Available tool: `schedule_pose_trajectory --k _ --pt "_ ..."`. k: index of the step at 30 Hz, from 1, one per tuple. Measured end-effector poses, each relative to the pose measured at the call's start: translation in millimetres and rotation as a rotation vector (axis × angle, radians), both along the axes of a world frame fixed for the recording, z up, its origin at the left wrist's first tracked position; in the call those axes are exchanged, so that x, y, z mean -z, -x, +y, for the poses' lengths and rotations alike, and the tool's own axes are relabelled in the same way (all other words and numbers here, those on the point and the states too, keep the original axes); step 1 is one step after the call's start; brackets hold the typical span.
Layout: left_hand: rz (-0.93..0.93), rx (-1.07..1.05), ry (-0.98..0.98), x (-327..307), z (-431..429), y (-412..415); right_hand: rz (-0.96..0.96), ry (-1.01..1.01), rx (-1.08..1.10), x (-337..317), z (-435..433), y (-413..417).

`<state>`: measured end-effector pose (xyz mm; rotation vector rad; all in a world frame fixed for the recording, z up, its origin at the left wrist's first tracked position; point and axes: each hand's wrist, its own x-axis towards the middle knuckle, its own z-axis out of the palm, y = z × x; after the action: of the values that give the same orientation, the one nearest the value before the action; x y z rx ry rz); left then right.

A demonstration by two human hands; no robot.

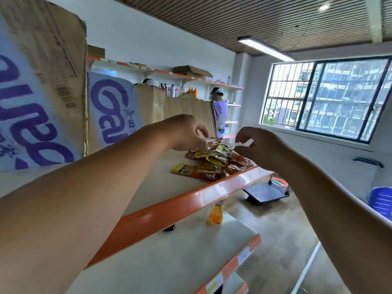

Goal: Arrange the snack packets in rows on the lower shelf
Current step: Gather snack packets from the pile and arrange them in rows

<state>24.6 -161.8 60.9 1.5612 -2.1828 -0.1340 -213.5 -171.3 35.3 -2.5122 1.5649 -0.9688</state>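
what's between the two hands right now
In the head view, the heap of snack packets on the upper shelf lies between the left hand and the right hand.

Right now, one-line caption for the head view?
Left hand pinches a packet atop the snack pile; right hand hovers empty alongside.

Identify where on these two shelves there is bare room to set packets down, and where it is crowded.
Bare: the lower shelf between the orange bottle and its orange front edge; also the upper shelf short of the snack packets. Crowded: the upper shelf's far end, where packets pile up and the left hand pinches one.
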Motion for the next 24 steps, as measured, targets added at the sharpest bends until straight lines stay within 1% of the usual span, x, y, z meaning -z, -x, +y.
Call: schedule_pose_trajectory --k 3,6,8,9,12,15,18,20,22,24 --pt "0.0 -0.014 -0.012 -7.2 -19.6 2.3 -0.019 -0.002 -0.014 -7.4 -22.8 -4.9" --pt "-0.041 -0.016 -0.028 -12.8 -34.0 8.2 0.04 0.006 0.004 -12.2 -45.9 -9.4" --pt "-0.075 -0.019 -0.024 -16.7 -41.2 13.8 0.02 -0.094 -0.018 -14.4 -59.7 -10.6" --pt "-0.091 -0.021 -0.019 -17.8 -44.1 16.7 0.042 -0.142 -0.015 -14.8 -67.2 -10.3" --pt "-0.132 -0.036 -0.018 -17.8 -51.9 26.7 0.181 -0.239 -0.002 -13.3 -89.9 -6.2" --pt "-0.213 -0.105 -0.035 -14.4 -66.7 39.0 0.257 -0.368 -0.018 -10.6 -104.8 -4.0" --pt "-0.281 -0.226 -0.104 -9.9 -82.8 50.7 0.434 -0.362 -0.054 -9.8 -112.2 -5.9" --pt "-0.289 -0.309 -0.168 -5.6 -89.3 59.7 0.531 -0.342 -0.074 -9.3 -116.3 -6.6" --pt "-0.266 -0.372 -0.234 0.8 -94.8 68.0 0.547 -0.292 -0.109 -6.9 -127.9 -4.1" --pt "-0.229 -0.42 -0.271 6.9 -99.0 74.6 0.474 -0.296 -0.158 -4.4 -139.4 0.9"
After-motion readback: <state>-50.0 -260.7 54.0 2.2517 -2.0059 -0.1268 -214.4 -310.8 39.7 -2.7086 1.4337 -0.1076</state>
